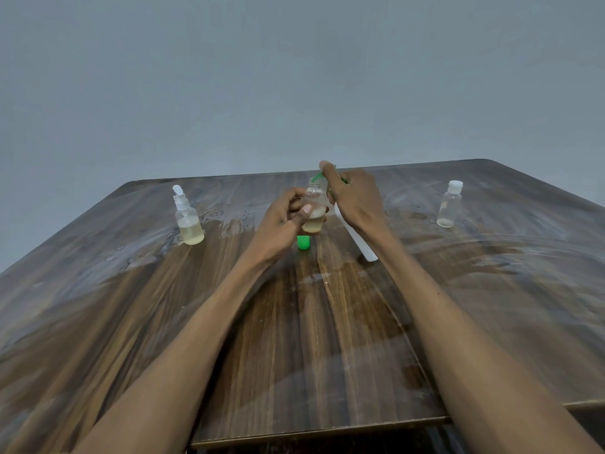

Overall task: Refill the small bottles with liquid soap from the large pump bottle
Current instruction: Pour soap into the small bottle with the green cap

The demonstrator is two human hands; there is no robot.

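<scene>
Both forearms reach forward over the dark wood-grain table (163,322). The left hand (281,221) curls its fingers and thumb around a small clear plastic bottle (315,209), uncapped and partly filled with pale yellow soap, held upright at the table's middle. The right hand (355,198) grips a tilted white pump bottle (358,240), forefinger raised on its green nozzle (317,177) at the small bottle's mouth.

Table (327,355): pump btl (188,221) left, capped btl (448,206) right, cap (303,242) centre.
</scene>
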